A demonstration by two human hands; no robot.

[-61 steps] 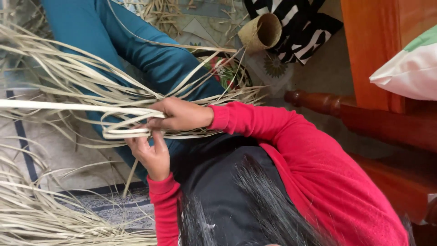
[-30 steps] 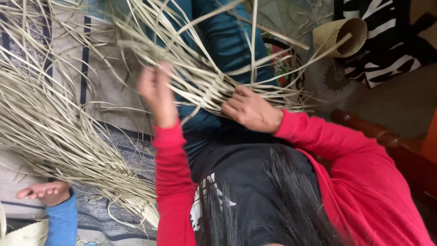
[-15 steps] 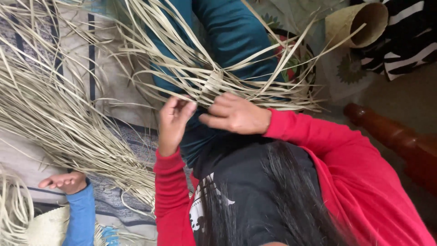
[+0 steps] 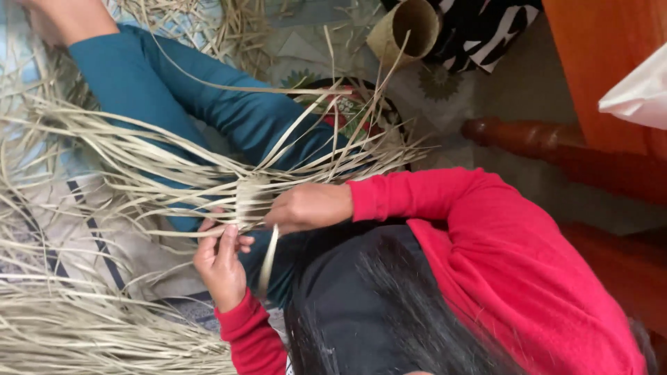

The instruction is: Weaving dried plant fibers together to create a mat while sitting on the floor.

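A small woven patch (image 4: 251, 198) of pale dry leaf strips lies over my teal-clad legs (image 4: 229, 114), with long loose strips (image 4: 132, 163) fanning out from it on all sides. My right hand (image 4: 309, 207), in a red sleeve, presses on the patch's right edge and grips the strips there. Just below the patch, my left hand (image 4: 221, 260) pinches one strip that runs out to the left. A short strip end (image 4: 267, 262) hangs down between the two hands.
A heap of loose strips (image 4: 83, 326) lies at the lower left on a striped mat (image 4: 90, 236). A woven cup (image 4: 410, 28) and black-and-white cloth (image 4: 479, 28) are at the top. A turned wooden rail (image 4: 556, 149) and orange wood furniture (image 4: 604, 62) stand at right.
My left hand has come down from the raised strips to just under the woven patch. The view has swung, and the small hand in a blue sleeve is out of sight.
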